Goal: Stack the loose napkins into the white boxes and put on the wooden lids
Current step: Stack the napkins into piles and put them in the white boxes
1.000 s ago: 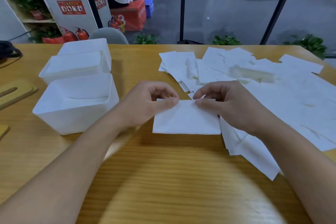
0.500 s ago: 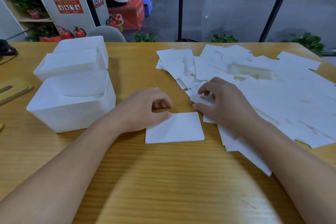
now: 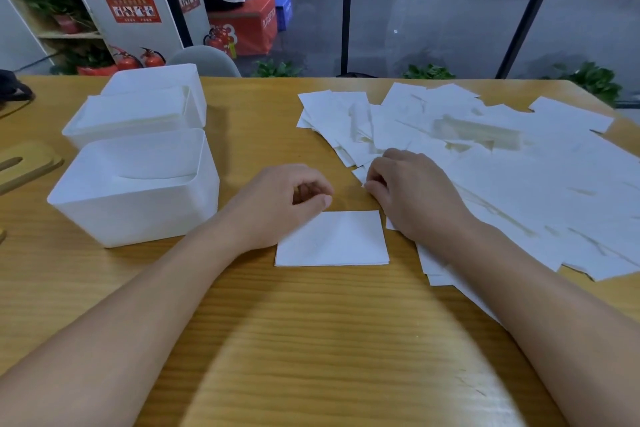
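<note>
Curling loosely, our left hand point(image 3: 280, 204) fingers hold nothing, thumb tip on the folded white paper napkin point(image 3: 332, 241). Right hand point(image 3: 412, 194) fingers pinch a sheet's corner at the loose white napkin pile point(image 3: 502, 166). Left of our fingers: three white plastic boxes point(image 3: 135, 191).

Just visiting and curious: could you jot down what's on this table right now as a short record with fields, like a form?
Surface: wooden table
Boxes: three white boxes at the left; nearest box open, no lid on it
Lid: wooden lid lying at the left edge, not on a box
Loose napkins: spread pile at the right
Single napkin: folded napkin flat in front of the person
Left hand: rests on the folded napkin's left corner, fingers curled
Right hand: on the pile's near edge, fingers at a napkin
</note>
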`<state>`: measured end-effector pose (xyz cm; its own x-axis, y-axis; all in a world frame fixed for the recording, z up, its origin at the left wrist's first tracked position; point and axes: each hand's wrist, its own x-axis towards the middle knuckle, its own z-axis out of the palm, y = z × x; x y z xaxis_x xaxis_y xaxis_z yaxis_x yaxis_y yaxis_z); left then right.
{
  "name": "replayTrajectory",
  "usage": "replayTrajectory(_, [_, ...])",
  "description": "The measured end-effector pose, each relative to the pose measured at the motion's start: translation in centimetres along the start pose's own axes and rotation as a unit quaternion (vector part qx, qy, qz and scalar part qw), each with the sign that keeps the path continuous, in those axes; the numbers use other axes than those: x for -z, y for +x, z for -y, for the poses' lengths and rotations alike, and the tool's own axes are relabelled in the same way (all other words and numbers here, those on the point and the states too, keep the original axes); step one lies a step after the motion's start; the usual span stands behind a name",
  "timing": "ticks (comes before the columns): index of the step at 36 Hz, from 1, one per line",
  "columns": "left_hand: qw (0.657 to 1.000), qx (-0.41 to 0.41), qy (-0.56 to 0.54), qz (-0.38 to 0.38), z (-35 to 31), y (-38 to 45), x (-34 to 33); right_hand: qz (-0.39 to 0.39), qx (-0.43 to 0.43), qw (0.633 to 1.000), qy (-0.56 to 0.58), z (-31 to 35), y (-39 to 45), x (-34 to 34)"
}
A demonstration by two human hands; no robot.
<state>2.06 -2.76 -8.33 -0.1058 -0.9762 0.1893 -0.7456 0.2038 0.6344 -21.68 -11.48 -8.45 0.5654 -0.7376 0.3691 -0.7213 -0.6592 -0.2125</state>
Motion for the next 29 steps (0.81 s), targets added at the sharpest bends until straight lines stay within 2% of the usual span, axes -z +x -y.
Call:
replayTrajectory(4, [1.000,0.004,-0.001,-0.006,-0.4,-0.1,-0.3,0.012,-0.016,0.999,0.031,-0.1,-0.1,0.3])
replayTrajectory(7, [0.999,0.010,-0.029,-0.026,-0.9,-0.1,-0.5,0.015,-0.047,0.988,0.146,0.4,-0.4,0.7])
replayTrajectory(11, [0.983,0.029,-0.180,-0.022,-2.1,-0.1,-0.4,-0.001,-0.037,0.959,0.281,2.0,-1.2,1.4])
replayTrajectory(14, [0.942,0.069,-0.329,-0.011,-3.5,-0.4,-0.4,-0.005,-0.001,0.944,0.329,3.0,-1.7,1.5])
replayTrajectory(16, [0.921,0.086,-0.380,-0.016,-3.9,-0.5,-0.4,0.010,0.021,0.945,0.328,3.2,-1.9,1.4])
replayTrajectory(20, [0.918,0.109,-0.380,-0.036,-3.2,-0.3,-0.4,0.023,0.066,0.943,0.324,2.7,-2.1,1.4])
replayTrajectory(25, [0.922,0.102,-0.368,-0.060,-2.7,-0.4,0.2,-0.064,0.063,0.936,0.341,1.6,-1.7,2.1])
replayTrajectory(27, [0.939,0.080,-0.327,-0.074,-2.7,-0.5,0.3,-0.095,0.055,0.950,0.294,1.1,-1.5,2.4])
replayTrajectory(29, [0.954,0.043,-0.286,-0.078,-2.7,-0.5,0.5,-0.094,0.064,0.967,0.226,0.8,-1.4,2.6])
